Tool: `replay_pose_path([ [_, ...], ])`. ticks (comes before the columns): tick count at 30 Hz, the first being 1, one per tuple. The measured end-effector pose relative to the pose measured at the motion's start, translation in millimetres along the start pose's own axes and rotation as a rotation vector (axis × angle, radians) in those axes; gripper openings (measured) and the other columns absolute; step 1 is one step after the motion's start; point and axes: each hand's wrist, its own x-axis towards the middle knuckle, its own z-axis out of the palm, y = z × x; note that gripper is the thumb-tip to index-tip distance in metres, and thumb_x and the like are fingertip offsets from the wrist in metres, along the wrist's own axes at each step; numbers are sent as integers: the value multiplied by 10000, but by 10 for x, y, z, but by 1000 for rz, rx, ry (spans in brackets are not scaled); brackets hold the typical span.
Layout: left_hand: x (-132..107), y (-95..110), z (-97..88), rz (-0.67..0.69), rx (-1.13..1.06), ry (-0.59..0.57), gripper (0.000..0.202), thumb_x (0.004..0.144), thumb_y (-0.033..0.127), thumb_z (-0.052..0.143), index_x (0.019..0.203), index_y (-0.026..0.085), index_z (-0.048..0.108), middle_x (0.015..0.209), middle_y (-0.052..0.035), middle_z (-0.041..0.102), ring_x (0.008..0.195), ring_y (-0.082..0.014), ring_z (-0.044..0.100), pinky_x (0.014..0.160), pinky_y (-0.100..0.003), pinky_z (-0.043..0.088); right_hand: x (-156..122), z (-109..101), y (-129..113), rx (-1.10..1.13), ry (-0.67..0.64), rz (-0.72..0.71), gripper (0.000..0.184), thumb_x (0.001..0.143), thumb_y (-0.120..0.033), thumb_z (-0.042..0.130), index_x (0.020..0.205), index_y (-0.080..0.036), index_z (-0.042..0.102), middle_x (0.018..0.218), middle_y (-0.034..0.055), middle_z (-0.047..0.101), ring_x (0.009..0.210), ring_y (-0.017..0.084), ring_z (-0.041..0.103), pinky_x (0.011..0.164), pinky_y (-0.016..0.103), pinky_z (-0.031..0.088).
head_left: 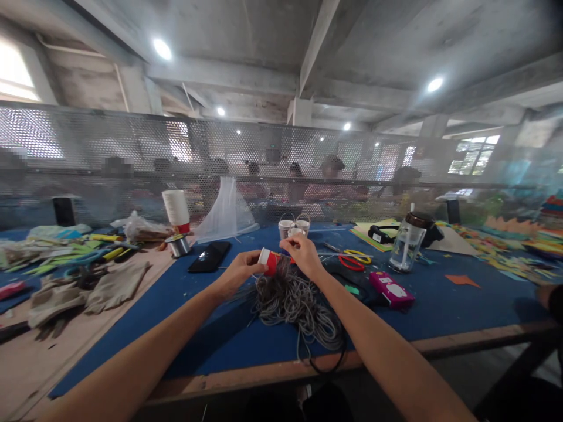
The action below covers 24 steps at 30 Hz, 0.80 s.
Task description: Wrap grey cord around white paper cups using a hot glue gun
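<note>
My left hand (241,271) grips a red and white paper cup (271,264), which is tipped on its side above the table. My right hand (304,253) is closed in a pinch just right of the cup; what its fingertips hold, if anything, is too small to make out. Dark strands show at the cup's right end. Below both hands lies a loose, tangled heap of grey cord (303,310). Several small white cups with thin loop handles (285,227) stand just behind my right hand.
Scissors with red and yellow handles (352,261), a magenta box (391,289) and a glass bottle (405,249) are on the right. Left are a black phone (210,257), stacked paper cups (176,208), a tape roll (178,246) and work gloves (116,287). A perforated screen (264,146) runs behind.
</note>
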Motion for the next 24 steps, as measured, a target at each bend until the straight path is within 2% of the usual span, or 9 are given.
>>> replay_pose_path([
  [3, 9, -11, -27, -4, -30, 65, 318, 702, 242, 697, 1004, 147, 723, 909, -43, 725, 827, -196, 622, 804, -284, 438, -4, -4, -32, 15, -22, 5, 374, 952, -431, 483, 811, -200, 742, 840, 33, 677, 791, 163, 602, 769, 278, 443],
  [5, 16, -15, -42, -21, -62, 110, 301, 704, 242, 697, 988, 148, 722, 900, -42, 725, 792, -180, 618, 777, -273, 439, -17, 1, -73, 55, -46, 4, 403, 965, -452, 453, 840, -201, 742, 858, 32, 680, 821, 166, 607, 794, 282, 444],
  [10, 28, -15, -44, -49, -121, 155, 289, 707, 268, 715, 965, 138, 726, 889, -57, 729, 777, -180, 626, 761, -275, 451, -49, 15, -172, 80, -92, -40, 262, 892, -442, 597, 930, -210, 713, 947, 28, 661, 901, 163, 599, 864, 294, 442],
  [14, 28, -19, -36, -48, -110, 155, 308, 708, 274, 713, 979, 130, 727, 883, -67, 733, 770, -190, 633, 758, -287, 452, -70, 29, -192, 89, -133, -51, 274, 839, -416, 674, 1020, -211, 681, 1006, 35, 643, 940, 159, 602, 891, 306, 443],
  [17, 20, -16, -34, -42, -89, 151, 303, 713, 271, 705, 983, 136, 727, 886, -64, 733, 780, -192, 636, 764, -289, 450, -87, 52, -167, 88, -151, -64, 295, 829, -390, 688, 1057, -206, 660, 1023, 40, 640, 956, 160, 603, 892, 308, 444],
  [24, 13, -31, -43, -11, -28, 109, 341, 724, 277, 689, 1032, 136, 725, 894, -58, 731, 803, -200, 632, 771, -287, 445, -93, 69, -171, 46, -152, -46, 179, 845, -279, 653, 1001, -194, 670, 991, 37, 650, 918, 151, 609, 881, 305, 448],
])
